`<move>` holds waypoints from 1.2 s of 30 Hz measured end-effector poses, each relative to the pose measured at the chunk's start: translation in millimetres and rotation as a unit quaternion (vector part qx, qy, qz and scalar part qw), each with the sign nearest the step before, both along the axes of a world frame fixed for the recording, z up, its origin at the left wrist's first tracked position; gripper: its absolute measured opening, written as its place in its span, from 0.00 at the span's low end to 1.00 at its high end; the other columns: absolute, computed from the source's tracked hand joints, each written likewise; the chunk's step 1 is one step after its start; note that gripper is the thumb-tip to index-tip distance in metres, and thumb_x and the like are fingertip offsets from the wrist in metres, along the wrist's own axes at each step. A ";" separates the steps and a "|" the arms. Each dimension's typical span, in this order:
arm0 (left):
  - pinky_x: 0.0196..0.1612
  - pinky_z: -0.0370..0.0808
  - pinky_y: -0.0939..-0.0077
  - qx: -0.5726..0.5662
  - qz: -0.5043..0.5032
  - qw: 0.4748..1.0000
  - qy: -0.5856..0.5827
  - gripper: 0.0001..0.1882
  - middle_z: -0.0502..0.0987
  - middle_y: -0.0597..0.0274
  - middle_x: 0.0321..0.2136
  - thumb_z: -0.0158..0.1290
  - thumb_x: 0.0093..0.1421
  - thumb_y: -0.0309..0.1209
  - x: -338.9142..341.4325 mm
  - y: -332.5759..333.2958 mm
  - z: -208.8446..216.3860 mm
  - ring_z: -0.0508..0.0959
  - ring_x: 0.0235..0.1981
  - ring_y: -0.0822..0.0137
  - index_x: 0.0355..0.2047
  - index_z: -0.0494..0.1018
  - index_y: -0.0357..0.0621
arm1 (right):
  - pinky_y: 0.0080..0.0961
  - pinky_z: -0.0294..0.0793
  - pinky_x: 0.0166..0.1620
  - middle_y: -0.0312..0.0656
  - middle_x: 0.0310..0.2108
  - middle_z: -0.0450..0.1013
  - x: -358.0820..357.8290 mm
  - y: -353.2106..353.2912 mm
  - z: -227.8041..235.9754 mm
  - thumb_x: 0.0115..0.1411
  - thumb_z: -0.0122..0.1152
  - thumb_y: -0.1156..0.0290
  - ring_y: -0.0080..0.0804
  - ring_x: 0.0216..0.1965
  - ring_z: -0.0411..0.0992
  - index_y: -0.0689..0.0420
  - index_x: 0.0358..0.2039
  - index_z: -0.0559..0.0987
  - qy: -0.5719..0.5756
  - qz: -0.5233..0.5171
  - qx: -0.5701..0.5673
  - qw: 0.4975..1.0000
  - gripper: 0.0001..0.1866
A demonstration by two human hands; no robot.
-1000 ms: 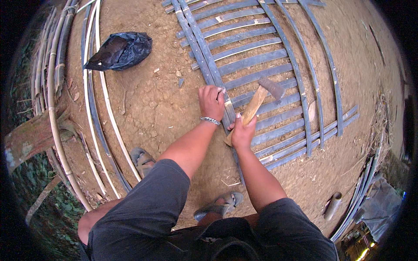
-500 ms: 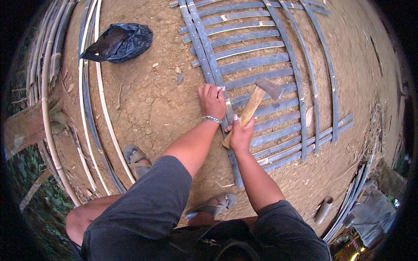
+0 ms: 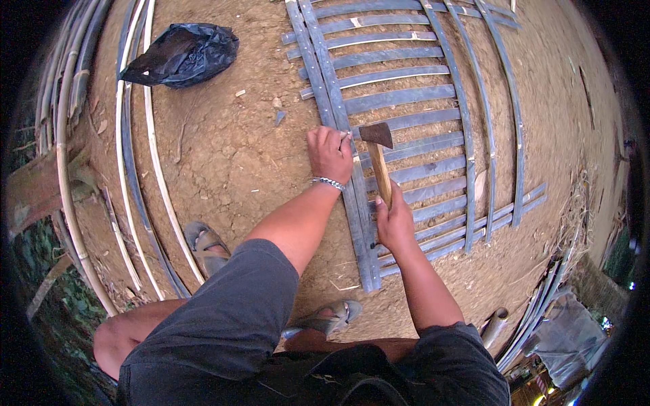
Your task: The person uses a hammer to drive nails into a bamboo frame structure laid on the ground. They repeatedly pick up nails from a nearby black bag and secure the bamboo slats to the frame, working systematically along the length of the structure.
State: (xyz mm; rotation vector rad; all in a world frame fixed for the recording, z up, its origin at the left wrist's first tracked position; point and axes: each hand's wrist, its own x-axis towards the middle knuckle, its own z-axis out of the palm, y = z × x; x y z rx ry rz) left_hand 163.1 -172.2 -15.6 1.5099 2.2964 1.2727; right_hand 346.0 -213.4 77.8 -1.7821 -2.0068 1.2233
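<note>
My right hand (image 3: pixel 396 220) is closed around the wooden handle of a hatchet (image 3: pixel 380 162), whose dark, rusty head points away from me over the slats. My left hand (image 3: pixel 330 157), with a chain bracelet at the wrist, rests at a paired long rail of a flat bamboo lattice (image 3: pixel 399 99). Its thumb and forefinger are pinched together near the rail's edge, beside the hatchet head. Whatever is between those fingertips is too small to make out. Dark split-bamboo cross slats run rightward from this rail under three more long strips.
A black plastic bag (image 3: pixel 186 57) lies on the bare earth at the far left. Long bamboo strips (image 3: pixel 154 135) and poles (image 3: pixel 64 135) line the left side. A short bamboo tube (image 3: pixel 495 327) and bundled strips (image 3: pixel 542 308) lie at the near right. My sandalled feet flank the work.
The hatchet has swung leftward, its head now close to my left hand and its handle more upright. My right hand moved slightly right and nearer; the left hand keeps its pinch.
</note>
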 end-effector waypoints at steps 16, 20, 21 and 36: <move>0.48 0.68 0.55 0.007 -0.001 1.000 -0.010 0.06 0.72 0.55 0.32 0.61 0.52 0.24 0.4 1.8 -5.8 0.70 0.41 0.48 0.29 0.74 0.43 | 0.47 0.76 0.51 0.62 0.53 0.74 0.0 19.6 7.9 0.66 0.57 0.74 0.63 0.51 0.75 0.57 0.64 0.67 0.013 0.062 0.117 0.991 0.26; 0.49 0.68 0.55 -0.008 -0.004 1.000 -0.019 0.05 0.73 0.55 0.33 0.60 0.54 0.26 3.6 1.6 -0.3 0.70 0.42 0.48 0.30 0.75 0.42 | 0.47 0.76 0.52 0.64 0.52 0.74 6.5 24.9 -0.6 0.66 0.57 0.74 0.64 0.51 0.75 0.58 0.63 0.68 -0.040 0.109 0.047 0.992 0.25; 0.50 0.69 0.55 -0.016 -0.006 1.000 -0.017 0.04 0.73 0.55 0.34 0.60 0.55 0.26 4.0 2.3 0.9 0.70 0.43 0.48 0.30 0.76 0.42 | 0.46 0.76 0.52 0.63 0.52 0.74 7.6 25.5 1.0 0.66 0.58 0.74 0.64 0.51 0.75 0.58 0.63 0.68 -0.030 0.091 0.050 0.994 0.25; 0.51 0.69 0.56 -0.017 -0.002 1.000 -0.017 0.04 0.74 0.56 0.33 0.61 0.54 0.26 1.8 1.1 1.1 0.71 0.43 0.49 0.29 0.77 0.43 | 0.46 0.75 0.55 0.62 0.53 0.74 5.4 17.8 -8.9 0.65 0.58 0.75 0.64 0.54 0.73 0.56 0.64 0.68 0.019 0.053 0.093 0.994 0.26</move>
